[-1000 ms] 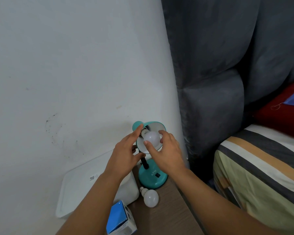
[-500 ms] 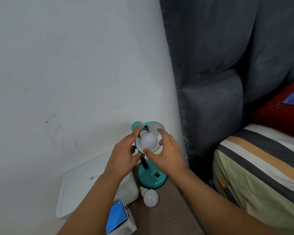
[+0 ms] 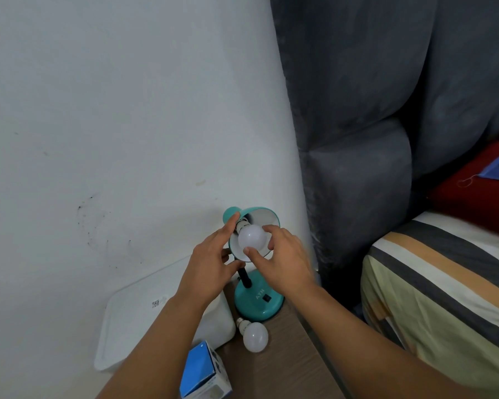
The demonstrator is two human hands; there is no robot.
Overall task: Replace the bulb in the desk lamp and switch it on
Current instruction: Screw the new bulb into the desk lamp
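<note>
Between the two hands, the bulb (image 3: 251,238) is frosted, matt white, its neck a ridged metal thread. The lamp shade (image 3: 260,218) around it looks glossy teal outside and smooth white inside. Below the right hand (image 3: 283,262), the lamp base (image 3: 257,303) has the same glossy teal finish. Beneath it the tabletop (image 3: 285,358) shows matt wood grain. Under the left forearm sits a smooth white plastic bin (image 3: 144,321).

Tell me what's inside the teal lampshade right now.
A white bulb sits in the lampshade, its ribbed neck running into the socket. The right hand pinches it; the left hand steadies the shade. The socket's inside is hidden.
</note>
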